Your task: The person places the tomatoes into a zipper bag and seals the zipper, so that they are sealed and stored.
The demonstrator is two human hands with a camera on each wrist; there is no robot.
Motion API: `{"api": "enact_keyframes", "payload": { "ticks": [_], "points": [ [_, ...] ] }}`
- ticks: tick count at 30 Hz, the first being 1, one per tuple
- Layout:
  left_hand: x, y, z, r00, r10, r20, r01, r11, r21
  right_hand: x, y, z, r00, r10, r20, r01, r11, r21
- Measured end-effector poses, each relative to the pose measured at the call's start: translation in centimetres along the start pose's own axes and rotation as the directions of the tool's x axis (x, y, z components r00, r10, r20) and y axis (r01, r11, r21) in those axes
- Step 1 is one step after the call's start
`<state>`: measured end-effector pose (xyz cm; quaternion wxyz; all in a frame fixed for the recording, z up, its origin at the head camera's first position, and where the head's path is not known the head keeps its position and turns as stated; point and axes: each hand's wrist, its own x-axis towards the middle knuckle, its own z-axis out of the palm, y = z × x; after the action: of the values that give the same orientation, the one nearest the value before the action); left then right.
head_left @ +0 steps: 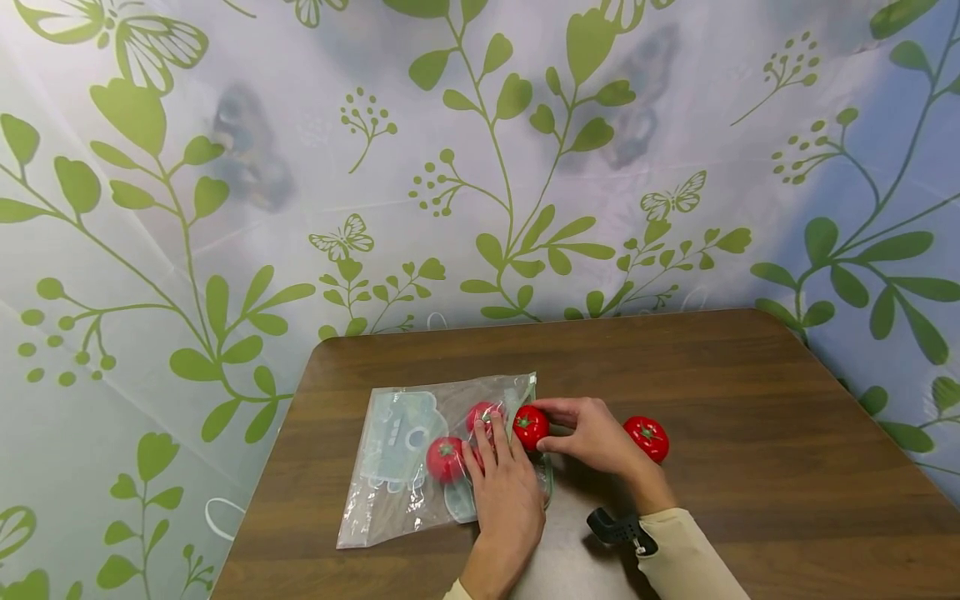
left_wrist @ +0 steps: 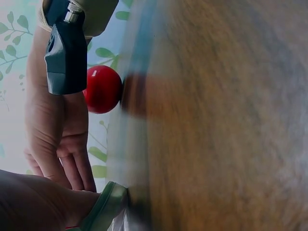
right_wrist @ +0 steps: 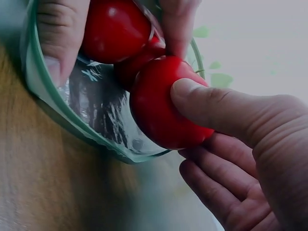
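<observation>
A clear zip bag (head_left: 367, 500) with a pale blue print lies on the table, its green-edged mouth (right_wrist: 62, 110) facing right. Glossy red tomatoes (head_left: 446, 460) show inside it. My left hand (head_left: 504, 492) rests over the bag with fingers spread and extended. Its thumb (right_wrist: 60, 43) reaches over the rim into the mouth, which stands apart. At that mouth my right hand (head_left: 588, 433) pinches a tomato (right_wrist: 166, 103) between thumb and fingers, close against those inside. Another tomato (head_left: 647, 439) sits on the table just right of my right wrist; the left wrist view also has this tomato (left_wrist: 102, 89).
The brown wood-grain table (head_left: 787, 467) extends well to the right of the hands. Behind it hangs a pale curtain (head_left: 465, 250) printed with green leaves and butterflies. A black camera mount (head_left: 618, 529) is strapped to my right wrist, low over the table.
</observation>
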<state>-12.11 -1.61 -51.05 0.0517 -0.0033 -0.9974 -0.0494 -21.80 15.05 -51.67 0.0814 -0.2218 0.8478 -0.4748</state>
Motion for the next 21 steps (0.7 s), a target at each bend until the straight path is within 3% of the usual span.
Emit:
{"api": "enact_keyframes", "payload": {
  "ticks": [11,21],
  "points": [
    [-0.1,0.1,0.2,1.0,0.004,-0.026,-0.004,1.0,0.019,0.2,0.0,1.4,1.0,0.007,-0.006,-0.007,1.0,-0.01],
    [0.1,0.0,0.2,1.0,0.005,0.002,-0.005,1.0,-0.023,-0.1,-0.5,0.5,1.0,0.011,-0.009,-0.011,1.0,-0.024]
  ]
}}
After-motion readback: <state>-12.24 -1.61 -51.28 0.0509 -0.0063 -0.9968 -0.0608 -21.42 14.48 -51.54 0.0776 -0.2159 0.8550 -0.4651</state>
